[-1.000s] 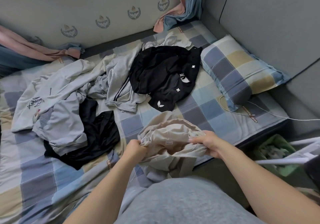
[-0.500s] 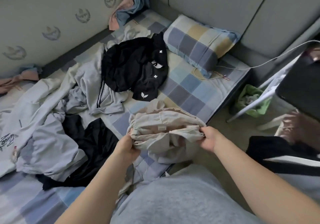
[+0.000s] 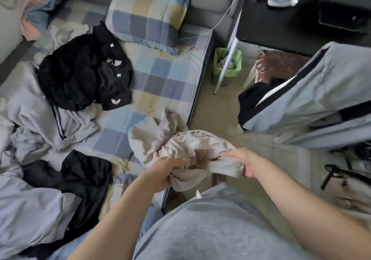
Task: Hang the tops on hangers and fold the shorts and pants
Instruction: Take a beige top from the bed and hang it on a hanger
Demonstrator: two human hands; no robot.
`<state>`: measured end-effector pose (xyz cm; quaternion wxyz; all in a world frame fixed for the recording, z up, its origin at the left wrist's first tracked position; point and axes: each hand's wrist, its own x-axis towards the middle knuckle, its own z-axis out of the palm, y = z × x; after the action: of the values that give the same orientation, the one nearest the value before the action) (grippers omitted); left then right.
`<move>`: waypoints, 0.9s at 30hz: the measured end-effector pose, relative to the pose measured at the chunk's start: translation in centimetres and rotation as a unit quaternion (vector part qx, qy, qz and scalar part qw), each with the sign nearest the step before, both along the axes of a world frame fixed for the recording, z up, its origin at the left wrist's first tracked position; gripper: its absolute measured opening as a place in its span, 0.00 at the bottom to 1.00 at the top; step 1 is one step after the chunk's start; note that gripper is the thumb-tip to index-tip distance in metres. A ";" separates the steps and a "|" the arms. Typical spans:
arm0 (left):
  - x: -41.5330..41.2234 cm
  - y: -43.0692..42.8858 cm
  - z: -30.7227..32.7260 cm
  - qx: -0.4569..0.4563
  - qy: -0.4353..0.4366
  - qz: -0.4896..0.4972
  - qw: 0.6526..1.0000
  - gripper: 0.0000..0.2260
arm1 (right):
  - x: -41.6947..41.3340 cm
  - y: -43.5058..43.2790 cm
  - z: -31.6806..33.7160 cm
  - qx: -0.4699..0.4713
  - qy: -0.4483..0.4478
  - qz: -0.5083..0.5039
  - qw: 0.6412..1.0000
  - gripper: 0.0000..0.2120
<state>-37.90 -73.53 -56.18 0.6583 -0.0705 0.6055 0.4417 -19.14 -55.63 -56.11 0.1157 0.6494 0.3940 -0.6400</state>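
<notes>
Both hands hold a crumpled beige fabric garment (image 3: 192, 149) at the near edge of the bed (image 3: 166, 79), which has a blue, grey and yellow checked sheet. The left hand (image 3: 162, 174) grips a bunched fold of it, fingers curled round the cloth; the right hand (image 3: 244, 164) pinches its band-like edge. The garment is wrinkled and gathered, one end trailing onto the sheet, part of it hanging past the bed edge. A black garment with small white emblems (image 3: 86, 73) lies further up the bed beside a checked pillow (image 3: 146, 18), and pale grey clothes (image 3: 40, 115) lie heaped to the left.
</notes>
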 end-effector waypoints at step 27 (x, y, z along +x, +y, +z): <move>51.8 44.4 14.4 0.271 0.112 -0.378 0.878 0.12 | 53.0 22.3 16.6 0.430 0.023 -0.491 0.757 0.11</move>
<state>13.90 -29.16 -41.81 0.6963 0.3944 0.5126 0.3113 33.91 -33.31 -39.54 -0.5148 0.7205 0.2580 -0.3864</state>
